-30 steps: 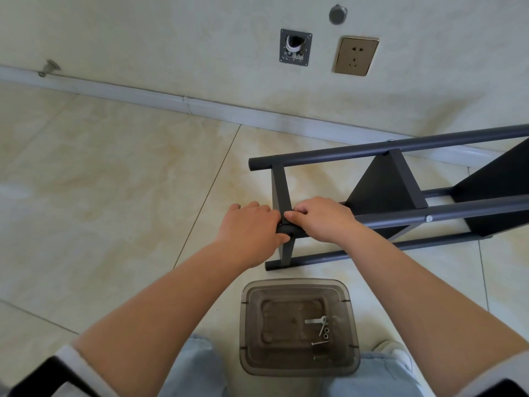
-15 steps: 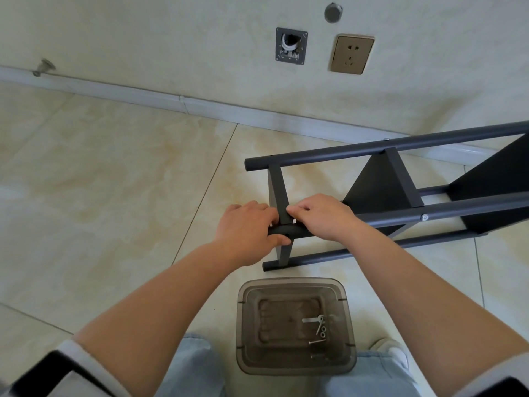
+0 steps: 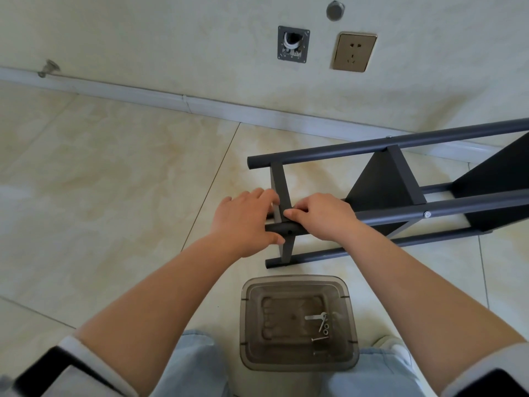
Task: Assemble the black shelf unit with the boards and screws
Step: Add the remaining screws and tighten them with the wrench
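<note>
The black shelf unit (image 3: 400, 144) lies on its side on the tiled floor, its long tubes running to the right. Two black boards (image 3: 378, 181) stand fitted between the tubes. My left hand (image 3: 246, 219) grips the left end of the raised near tube (image 3: 282, 227), fingers reaching over the grey crossbar (image 3: 282, 181) and thumb below. My right hand (image 3: 323, 216) holds the same tube just right of the crossbar, thumb and forefinger pinched at the joint. A small screw hole shows in the tube between my hands. Loose screws (image 3: 323, 325) lie in a container below.
A smoky clear plastic container (image 3: 297, 279) sits on the floor between my knees, just in front of the frame. The wall with a socket (image 3: 353, 51) and a metal plate (image 3: 293, 47) runs close behind the shelf unit. Open floor (image 3: 114, 181) spreads to the left.
My left hand has slid a little to the left, uncovering the tube end and its hole between my hands. The right hand and the frame have barely moved.
</note>
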